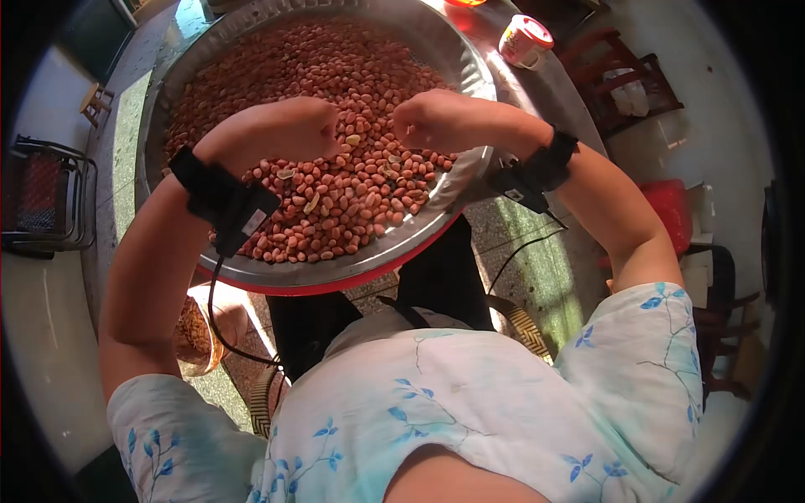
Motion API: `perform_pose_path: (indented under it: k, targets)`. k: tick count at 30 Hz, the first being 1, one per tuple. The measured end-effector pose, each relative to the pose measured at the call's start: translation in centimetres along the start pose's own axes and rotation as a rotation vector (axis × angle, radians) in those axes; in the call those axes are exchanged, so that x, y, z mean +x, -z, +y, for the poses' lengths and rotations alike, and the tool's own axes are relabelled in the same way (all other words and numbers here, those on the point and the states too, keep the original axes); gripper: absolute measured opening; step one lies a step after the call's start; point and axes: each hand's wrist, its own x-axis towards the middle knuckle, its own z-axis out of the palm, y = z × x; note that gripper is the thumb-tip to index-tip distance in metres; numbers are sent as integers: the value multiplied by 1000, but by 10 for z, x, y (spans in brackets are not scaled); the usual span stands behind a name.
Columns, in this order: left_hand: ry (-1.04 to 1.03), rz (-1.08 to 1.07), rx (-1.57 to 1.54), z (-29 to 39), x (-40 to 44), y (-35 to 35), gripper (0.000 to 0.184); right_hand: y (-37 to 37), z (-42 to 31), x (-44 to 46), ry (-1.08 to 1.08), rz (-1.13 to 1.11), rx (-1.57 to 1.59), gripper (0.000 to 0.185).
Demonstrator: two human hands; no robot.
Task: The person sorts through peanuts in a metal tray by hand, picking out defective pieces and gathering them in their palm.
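Observation:
A wide, round metal tray (478, 84) full of shelled, reddish-skinned peanuts (344, 214) stands in front of my body. A few pale shell-like bits (312, 204) lie among the peanuts. My left hand (293, 127) is over the left middle of the peanuts, its fingers curled in. Facing it across a small gap, my right hand (436, 119) is also curled closed, just above the peanuts. Both sets of fingertips are turned away or shaded, so whatever they pinch is hidden. Black straps with small boxes and cables circle both wrists.
Red material (352, 279) shows beneath the tray's near rim. A red and white can-like container (526, 42) stands beyond the tray at right. Below left is a container (201, 335) of brownish pieces. Wooden chairs (620, 80) stand right, folded chairs (50, 197) left.

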Motion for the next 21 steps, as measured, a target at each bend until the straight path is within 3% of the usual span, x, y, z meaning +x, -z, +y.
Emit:
perform_pose_path:
  k: [1,3,9,13,15,19,21]
  targets:
    - [-5,-62,29,4,-11,-3,22,-1,-17,-4,-103,-26,-9,17]
    - [-38,-112,91,7,-26,-19,23,-12,-20,1,-37,-34,-256,18]
    - [-13,-73,249,19,-33,-34,17,-26,-16,9,-44,-112,-397,13]
    - [-32,-17,130,26,-23,-21,12,-16,1,3,4,-24,-244,11]
    - [-147,232,77,35,-9,-27,6,-9,6,-1,-117,56,-182,11]
    - [-161,183,58,55,10,-33,10,-2,29,-7,79,238,-2,15]
    - [-171,122,66,57,11,-30,13,0,36,-9,64,234,-20,19]
